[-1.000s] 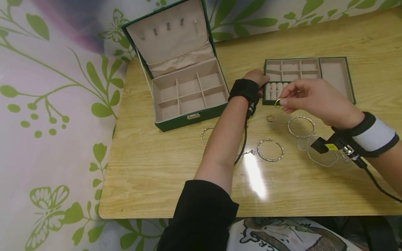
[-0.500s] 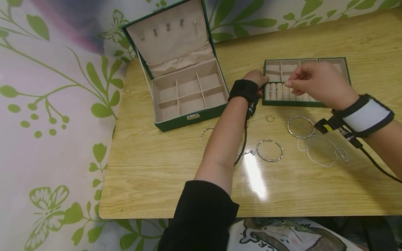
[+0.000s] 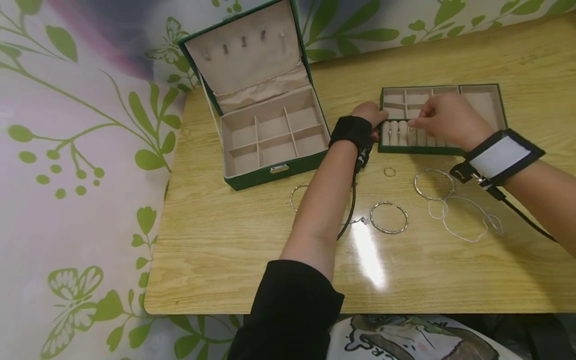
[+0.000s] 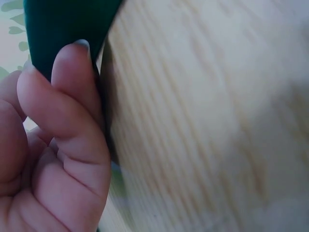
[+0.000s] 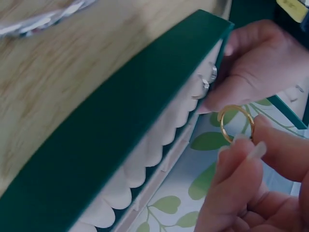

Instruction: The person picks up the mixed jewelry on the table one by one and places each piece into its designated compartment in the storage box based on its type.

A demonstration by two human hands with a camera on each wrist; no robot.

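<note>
We pinch a gold ring [image 5: 235, 122] between thumb and fingertip of our right hand [image 3: 443, 120], held upright just above the cream ring rolls [image 3: 398, 132] along the near edge of the green tray [image 3: 499, 102], right of centre in the head view. The rolls lie directly beneath the ring, their slots running front to back, so the band has to go in edge-first. Our left hand [image 3: 370, 114] curls round the tray's left end, steadying it. A second small ring [image 3: 389, 172] lies on the worktop [image 3: 270, 250] just below the tray, nearer our right hand.
</note>
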